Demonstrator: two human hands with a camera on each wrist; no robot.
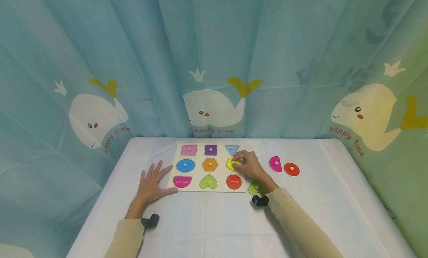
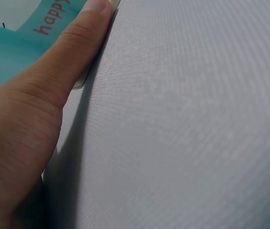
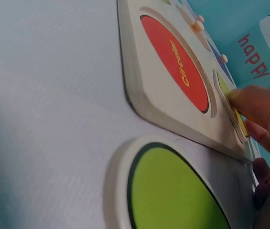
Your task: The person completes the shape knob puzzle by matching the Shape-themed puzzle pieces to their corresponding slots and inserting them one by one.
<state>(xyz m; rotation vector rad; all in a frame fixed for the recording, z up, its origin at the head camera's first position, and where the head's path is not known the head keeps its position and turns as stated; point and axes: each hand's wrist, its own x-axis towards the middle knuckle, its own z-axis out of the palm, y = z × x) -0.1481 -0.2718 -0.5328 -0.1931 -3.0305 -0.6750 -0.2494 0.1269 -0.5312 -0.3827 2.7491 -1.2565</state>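
Observation:
My right hand (image 1: 248,165) pinches the small knob of a yellow puzzle piece (image 1: 229,163) at the right side of a wooden shape puzzle board (image 1: 196,176). In the right wrist view the yellow piece (image 3: 240,121) lies at its recess; whether it is fully seated I cannot tell. Spread flat, my left hand (image 1: 152,185) touches the board's left edge with fingertips and thumb. Its thumb (image 2: 72,45) rests along the board's near corner in the left wrist view. Knobbed shapes fill the two far rows, including a blue oval (image 1: 190,166) and an orange hexagon (image 1: 210,169).
The near row shows bare printed recesses: a magenta half round, a green heart and a red circle (image 3: 173,59). Beside the board lies a green heart piece (image 3: 170,193), partly under my right wrist. Farther right are a magenta half-round piece (image 1: 275,167) and a red round piece (image 1: 292,172).

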